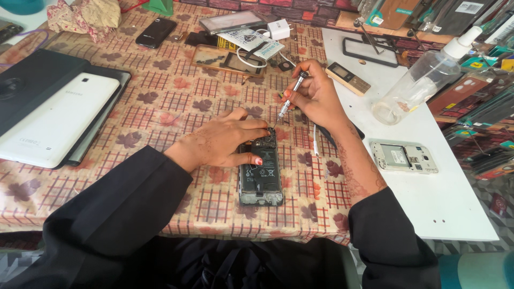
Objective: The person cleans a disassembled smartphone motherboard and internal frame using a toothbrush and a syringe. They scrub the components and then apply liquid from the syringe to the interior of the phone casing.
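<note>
The left hand (225,142) is pressing down on an opened phone (261,174) that is lying back-off near the middle of the worktop (176,101), its fingers (251,159) spread narrow across the phone's upper end and side. The right hand (316,96), at one o'clock from the phone, is holding a small screwdriver (290,97) pinched in closed fingers, the tip angling down to the phone's top edge. At three o'clock from the phone, a second opened phone shell (404,157) is lying on a white board (444,203). At two o'clock, a clear spray bottle (423,80) is leaning, looking almost empty. At nine o'clock, a white tablet (56,120) is resting in a dark folder case (32,80).
</note>
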